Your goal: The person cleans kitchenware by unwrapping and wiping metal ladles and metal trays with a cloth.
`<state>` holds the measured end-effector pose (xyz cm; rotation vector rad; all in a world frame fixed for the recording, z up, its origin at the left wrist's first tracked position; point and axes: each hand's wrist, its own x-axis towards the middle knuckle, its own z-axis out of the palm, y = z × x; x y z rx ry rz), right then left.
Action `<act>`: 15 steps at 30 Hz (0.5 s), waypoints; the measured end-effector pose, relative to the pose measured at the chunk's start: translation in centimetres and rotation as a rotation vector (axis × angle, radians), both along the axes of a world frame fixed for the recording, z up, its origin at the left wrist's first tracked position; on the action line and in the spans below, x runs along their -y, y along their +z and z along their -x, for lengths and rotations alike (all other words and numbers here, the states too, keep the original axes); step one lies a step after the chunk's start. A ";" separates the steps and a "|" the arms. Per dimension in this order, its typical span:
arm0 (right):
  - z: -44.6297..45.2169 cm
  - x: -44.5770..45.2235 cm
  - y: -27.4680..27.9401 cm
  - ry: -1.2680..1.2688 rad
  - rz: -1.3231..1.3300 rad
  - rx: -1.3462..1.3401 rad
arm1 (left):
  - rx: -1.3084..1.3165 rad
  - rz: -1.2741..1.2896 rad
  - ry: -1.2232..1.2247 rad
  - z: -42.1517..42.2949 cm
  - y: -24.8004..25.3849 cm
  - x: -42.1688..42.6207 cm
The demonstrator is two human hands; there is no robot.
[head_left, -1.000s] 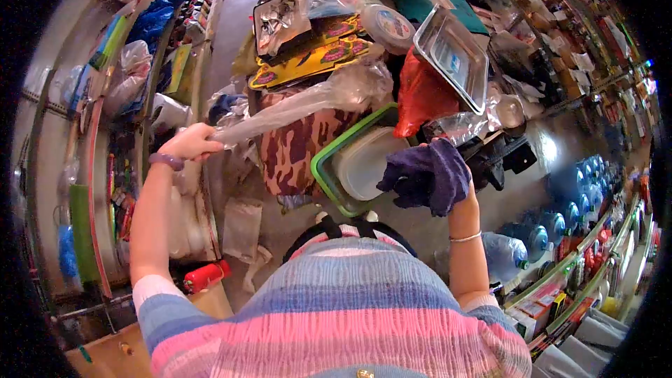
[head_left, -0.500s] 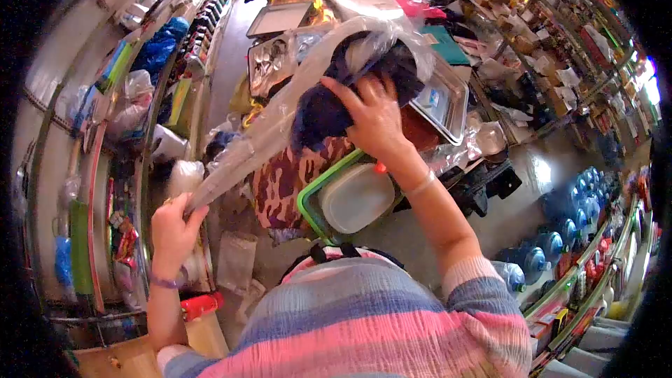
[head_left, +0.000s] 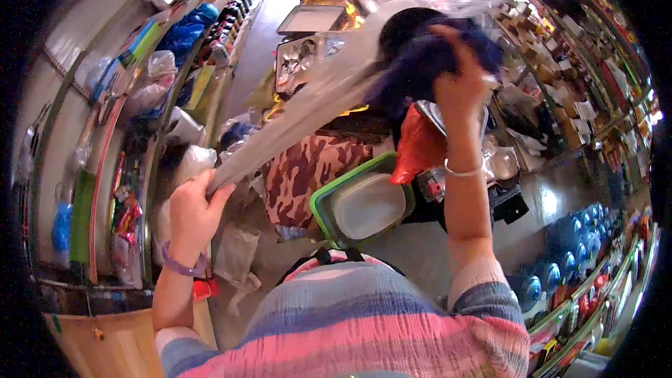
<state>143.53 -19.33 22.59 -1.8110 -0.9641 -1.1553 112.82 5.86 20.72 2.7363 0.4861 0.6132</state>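
Looks like a wiping step we're watching: the right hand (head_left: 458,87) is gripping a dark cloth (head_left: 413,77), fingers half-curled, blur hiding the tips, over a dark round thing (head_left: 406,24) beyond the camouflage-patterned bundle (head_left: 315,168). The left hand (head_left: 198,211) is pinching stretched clear plastic (head_left: 294,122), fingers closed! The next move seems to be calling for steady left-hand support.

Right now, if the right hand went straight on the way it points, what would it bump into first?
Beyond the dark cloth it holds, the right hand would probably meet the clear plastic first, though the blur and single view leave depth unclear.
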 end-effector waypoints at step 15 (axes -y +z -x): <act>0.0 -6.5 -2.2 0.090 -0.337 -0.152 | 0.195 0.608 -0.115 -2.8 -0.9 2.8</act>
